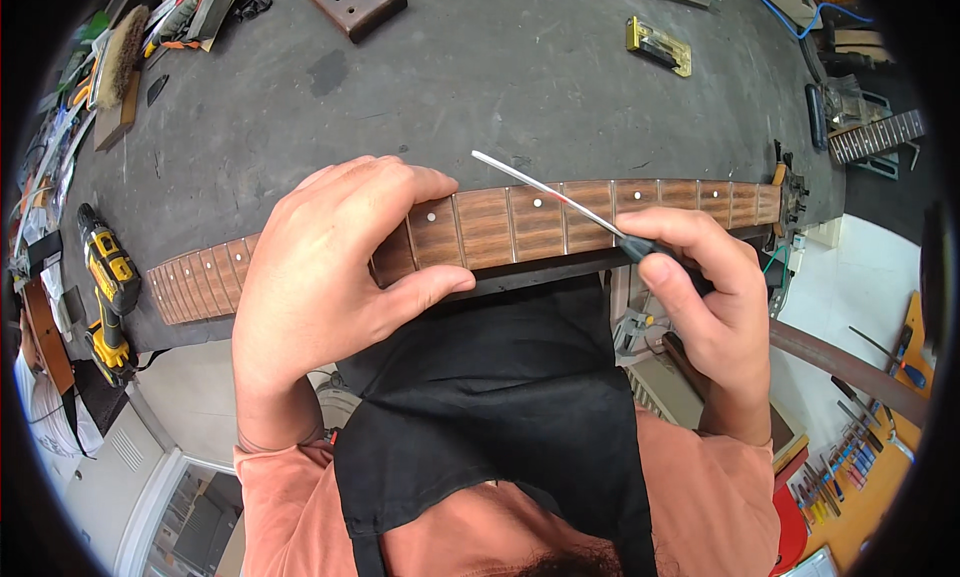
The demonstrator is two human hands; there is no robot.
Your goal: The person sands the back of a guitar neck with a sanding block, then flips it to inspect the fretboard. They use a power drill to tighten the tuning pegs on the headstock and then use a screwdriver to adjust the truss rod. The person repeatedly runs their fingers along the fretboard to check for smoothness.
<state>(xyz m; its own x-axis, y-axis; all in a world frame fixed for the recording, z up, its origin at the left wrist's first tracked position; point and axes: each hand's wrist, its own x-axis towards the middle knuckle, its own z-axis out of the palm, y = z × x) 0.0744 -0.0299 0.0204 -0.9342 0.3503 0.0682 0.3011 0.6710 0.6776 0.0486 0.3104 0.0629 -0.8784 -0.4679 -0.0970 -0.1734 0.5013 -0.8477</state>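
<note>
A guitar neck (484, 227) with a brown striped fretboard, metal frets and white dot inlays lies across the near edge of the bench. My left hand (320, 267) spans its left-middle part, fingertips at the far edge and thumb along the near edge, gripping it. In my right hand (710, 307) is a slim file (520, 180) with a dark handle, pinched between thumb and fingers. Its thin metal blade slants over the fretboard toward the far left, the tip past the far edge. Whether the blade touches a fret, I cannot tell.
At the left edge lies a yellow and black cordless drill (110, 277); a brush (122, 57) and several tools crowd behind it. A brown wooden block with holes (350, 2) and a small brass-coloured tool (658, 47) sit farther back. Another fretted neck (876, 137) is at right.
</note>
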